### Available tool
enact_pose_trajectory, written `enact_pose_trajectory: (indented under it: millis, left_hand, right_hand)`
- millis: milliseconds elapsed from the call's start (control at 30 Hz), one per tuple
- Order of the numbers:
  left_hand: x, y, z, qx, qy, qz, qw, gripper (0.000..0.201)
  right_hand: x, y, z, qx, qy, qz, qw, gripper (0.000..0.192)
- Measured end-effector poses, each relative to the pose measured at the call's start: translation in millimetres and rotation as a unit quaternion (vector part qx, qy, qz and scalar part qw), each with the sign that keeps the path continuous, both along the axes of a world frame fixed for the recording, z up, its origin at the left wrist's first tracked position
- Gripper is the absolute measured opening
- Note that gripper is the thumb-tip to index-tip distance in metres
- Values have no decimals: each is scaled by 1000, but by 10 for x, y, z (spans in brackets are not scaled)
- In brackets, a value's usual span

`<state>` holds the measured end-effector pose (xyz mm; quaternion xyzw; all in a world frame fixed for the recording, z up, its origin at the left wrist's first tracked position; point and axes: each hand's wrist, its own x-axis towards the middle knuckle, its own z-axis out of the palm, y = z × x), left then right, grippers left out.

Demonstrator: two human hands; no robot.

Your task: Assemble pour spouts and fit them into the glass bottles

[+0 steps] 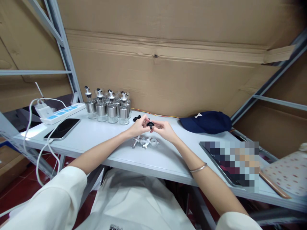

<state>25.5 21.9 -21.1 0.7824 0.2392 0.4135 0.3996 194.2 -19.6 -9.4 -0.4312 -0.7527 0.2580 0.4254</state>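
Cables (39,140) are hanging off the white table (168,159) at nine o'clock. They are running from a white power strip (62,113) with blue buttons, and a white plug (43,110) is sitting on its far end. A dark phone (62,128) is lying flat just beside the strip, at its five o'clock.

Little glass bottles (109,108) with shiny silver bands and spout tops are standing close together at eleven o'clock from the hands. No writing on them can be read.

The left hand (138,125) is holding up a small black round cap (150,125), with its fingers curled and pinching the cap's left side. The right hand (163,129) is meeting it from three o'clock, fingertips pinching the same cap. Both hands are nearly closed around it, just above the table, near the middle. A thin silver bangle (198,168) is sitting on the right arm.

Right under the hands, at six o'clock, a few silver spout pieces (145,142) are lying in a small heap on the table. A small black part (137,118) is resting behind the left hand, at twelve o'clock.

At two o'clock from the hands, a dark blue cap (206,122) is lying on the table, with a white letter "A" on its front. A dotted cloth (289,172) is lying at four o'clock, by the table's right end.
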Motion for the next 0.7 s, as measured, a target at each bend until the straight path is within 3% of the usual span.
enact_pose_trajectory:
  millis: [367,533,700]
  left_hand:
    - [12,1,-19,-9,-6,7,1000,24]
    - [17,-14,2,23,-10,22,999,27]
    - [14,-53,41,46,9,38,998,30]
  right_hand:
    - [-5,19,-4,-26,11,-17,999,32]
    - [-7,47,16,17,10,-63,998,35]
    - [5,55,8,19,18,-65,998,34]
